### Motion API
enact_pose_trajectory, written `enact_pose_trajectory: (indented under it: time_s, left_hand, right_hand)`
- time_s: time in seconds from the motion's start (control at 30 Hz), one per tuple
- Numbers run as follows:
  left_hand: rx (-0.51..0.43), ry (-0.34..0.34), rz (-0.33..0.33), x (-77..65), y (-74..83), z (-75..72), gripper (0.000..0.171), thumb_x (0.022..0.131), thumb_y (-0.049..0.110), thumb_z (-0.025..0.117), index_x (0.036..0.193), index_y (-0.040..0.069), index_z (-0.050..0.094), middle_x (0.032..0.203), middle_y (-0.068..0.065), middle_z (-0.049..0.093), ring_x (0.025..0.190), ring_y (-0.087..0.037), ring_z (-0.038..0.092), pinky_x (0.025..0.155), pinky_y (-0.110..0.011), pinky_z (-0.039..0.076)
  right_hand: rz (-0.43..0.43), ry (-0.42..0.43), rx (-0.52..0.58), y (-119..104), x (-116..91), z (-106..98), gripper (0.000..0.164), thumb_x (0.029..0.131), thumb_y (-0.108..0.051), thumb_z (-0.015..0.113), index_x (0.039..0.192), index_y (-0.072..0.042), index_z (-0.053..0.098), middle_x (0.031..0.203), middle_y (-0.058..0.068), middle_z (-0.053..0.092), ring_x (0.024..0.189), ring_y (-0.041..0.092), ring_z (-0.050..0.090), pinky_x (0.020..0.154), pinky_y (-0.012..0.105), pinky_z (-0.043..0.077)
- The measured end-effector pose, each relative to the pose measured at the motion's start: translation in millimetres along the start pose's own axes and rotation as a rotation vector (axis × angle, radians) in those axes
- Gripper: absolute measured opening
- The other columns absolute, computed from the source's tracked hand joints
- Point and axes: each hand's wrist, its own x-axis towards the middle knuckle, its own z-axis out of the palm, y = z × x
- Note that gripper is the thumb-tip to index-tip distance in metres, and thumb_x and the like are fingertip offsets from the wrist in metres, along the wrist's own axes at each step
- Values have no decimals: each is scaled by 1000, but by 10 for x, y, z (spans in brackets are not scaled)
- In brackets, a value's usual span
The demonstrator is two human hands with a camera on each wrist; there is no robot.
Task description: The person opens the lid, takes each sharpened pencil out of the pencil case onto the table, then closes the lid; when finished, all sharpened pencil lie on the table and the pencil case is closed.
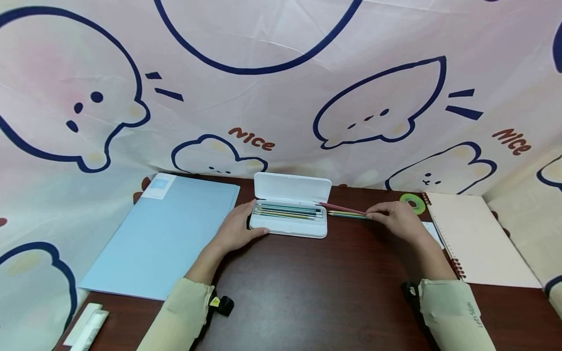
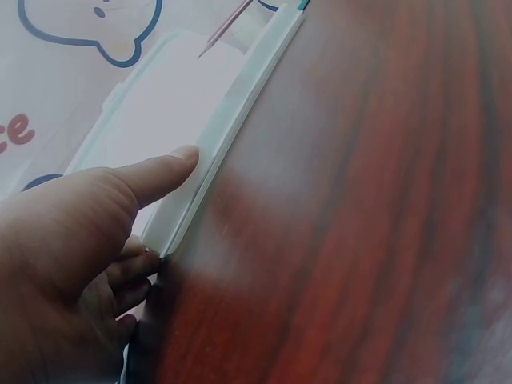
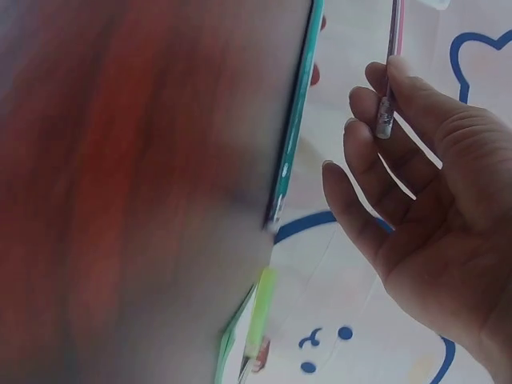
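A white pencil case stands with its lid up near the back of the table, and several pencils lie inside it. At its left end my left hand holds the case, the thumb on the front rim in the left wrist view. My right hand pinches a pink pencil near its end, between thumb and fingers. The tip of that pencil reaches over the right end of the case. Below the pencil, other pencils lie on the table; a green pencil shows in the right wrist view.
A light blue folder lies on the left, with white boxes by the front left corner. To the right are a green roll of tape and a spiral sketchbook. A printed cloth hangs behind the table.
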Motion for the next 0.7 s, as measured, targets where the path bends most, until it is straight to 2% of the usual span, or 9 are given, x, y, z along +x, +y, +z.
enact_pose_trajectory:
  time_s: [0.27, 0.47, 0.7]
  left_hand:
    - [2, -2, -11, 3, -2, 17, 97, 88, 44, 77, 161, 5, 26, 161, -18, 38, 149, -39, 34, 119, -58, 31]
    - [7, 4, -10, 16, -1, 23, 96, 88, 45, 76, 160, 5, 27, 160, -19, 40, 148, -39, 36, 119, -57, 32]
    - [7, 9, -5, 14, 2, 32, 95, 89, 45, 75, 160, 5, 27, 159, -18, 41, 148, -39, 37, 118, -58, 33]
  right_hand:
    - [-17, 14, -33, 132, -106, -108, 16, 97, -26, 69, 103, -18, 81, 98, 3, 79, 85, 18, 67, 74, 36, 54]
    - [18, 9, -77, 210, -178, -181, 17, 97, -29, 70, 103, -18, 82, 95, 1, 79, 83, 14, 63, 71, 34, 51]
    - [40, -3, -86, 311, -230, -200, 17, 97, -25, 70, 104, -15, 82, 93, 2, 79, 81, 16, 59, 68, 32, 47]
